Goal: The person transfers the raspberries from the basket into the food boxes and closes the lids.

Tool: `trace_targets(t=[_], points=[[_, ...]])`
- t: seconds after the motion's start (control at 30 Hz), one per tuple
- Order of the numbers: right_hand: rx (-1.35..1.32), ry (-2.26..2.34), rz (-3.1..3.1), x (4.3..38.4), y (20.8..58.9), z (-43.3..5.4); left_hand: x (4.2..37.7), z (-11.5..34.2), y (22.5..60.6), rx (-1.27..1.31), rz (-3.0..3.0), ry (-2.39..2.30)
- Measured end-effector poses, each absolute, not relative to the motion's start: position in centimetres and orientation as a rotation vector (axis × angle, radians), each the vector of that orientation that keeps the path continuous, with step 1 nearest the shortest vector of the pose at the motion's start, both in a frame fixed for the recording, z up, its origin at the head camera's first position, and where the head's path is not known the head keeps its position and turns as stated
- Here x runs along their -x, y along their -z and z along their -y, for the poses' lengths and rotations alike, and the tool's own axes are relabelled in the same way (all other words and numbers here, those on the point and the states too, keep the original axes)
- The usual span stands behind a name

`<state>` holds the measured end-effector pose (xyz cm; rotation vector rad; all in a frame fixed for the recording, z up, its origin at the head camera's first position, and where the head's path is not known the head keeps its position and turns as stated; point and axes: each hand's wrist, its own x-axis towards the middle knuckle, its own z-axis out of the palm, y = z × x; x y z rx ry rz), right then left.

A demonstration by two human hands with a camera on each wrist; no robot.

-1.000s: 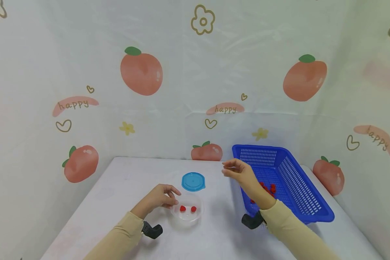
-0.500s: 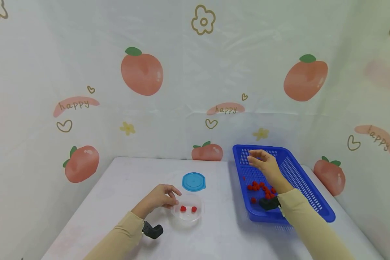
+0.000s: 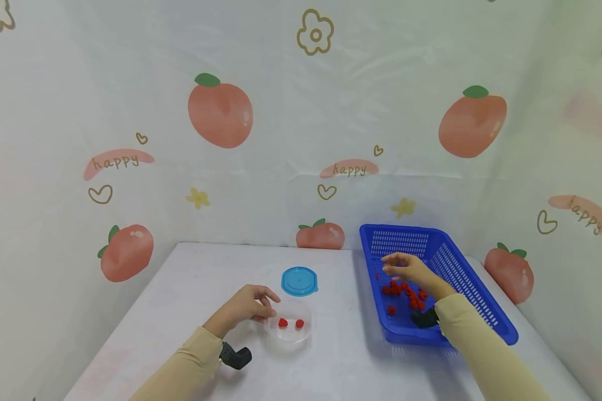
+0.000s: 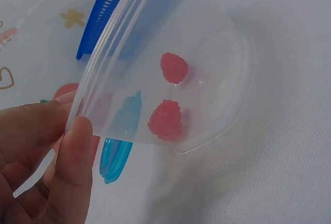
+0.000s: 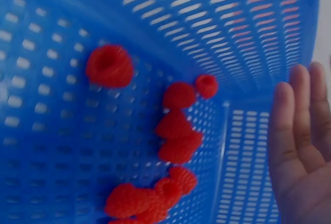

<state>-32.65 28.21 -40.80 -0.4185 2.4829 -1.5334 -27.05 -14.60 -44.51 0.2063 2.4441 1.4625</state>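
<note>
My left hand (image 3: 248, 303) pinches the rim of a clear round plastic tub (image 4: 217, 79) between thumb and fingers. Two red raspberries (image 4: 166, 120) lie apart inside the tub. Over the blue plastic basket (image 3: 481, 312), my right hand (image 3: 413, 271) hovers with nothing in its fingers. Several more raspberries (image 5: 178, 146) are scattered on the basket floor beneath it, some touching each other. The right wrist view shows the right hand's fingers fairly straight, apart from the berries.
A blue lid (image 3: 299, 281) lies flat on the white table (image 3: 205, 267) behind the tub. The basket's slotted walls rise at the table's right side. A printed cloth curtain (image 3: 281, 111) hangs behind the table.
My right hand has moved right from beside the basket's left rim to above its inside, then lowered toward the raspberries. The left hand and the tub have stayed in place.
</note>
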Motion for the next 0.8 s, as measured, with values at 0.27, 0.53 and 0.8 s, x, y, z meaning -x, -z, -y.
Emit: trace_targets(t=[0.27,0.53,0.8], points=[[0.490,1.331,-2.407,32.47,41.34,-28.67,26.99,14.50,44.42,-0.207,-2.448,-1.463],[0.465,1.289,-2.273,31.86,41.29,-28.48,27.03,14.51,44.39,-0.200,-2.450,-1.457],[0.369,1.161,-2.282,31.93,41.91,-28.63,27.08,14.55,44.47,-0.206,-2.453,-1.451]])
